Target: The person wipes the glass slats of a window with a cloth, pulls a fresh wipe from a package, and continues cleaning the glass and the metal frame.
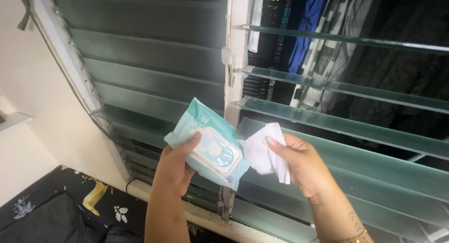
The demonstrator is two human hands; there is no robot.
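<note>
Risk, as judged: wipe [267, 151] tearing or dragging a second sheet out, since pulled sideways from pack [209, 147] with only a thumb bracing the lid. Also pack slipping from a one-handed grip and dropping to the dark printed bedding [56, 210] below. Could also snag on a glass louvre [355, 128] just beyond, the slats on the right standing open, those on the left shut.

Left hand [175, 165] wrapped round pack from beneath, thumb pressed on the lid's edge. Right hand [301, 165] pinched on wipe, thumb over the top of it, sheet hanging crumpled between the hands. Pack left of wipe, touching it, both near and in front of the white window post [236, 60].
</note>
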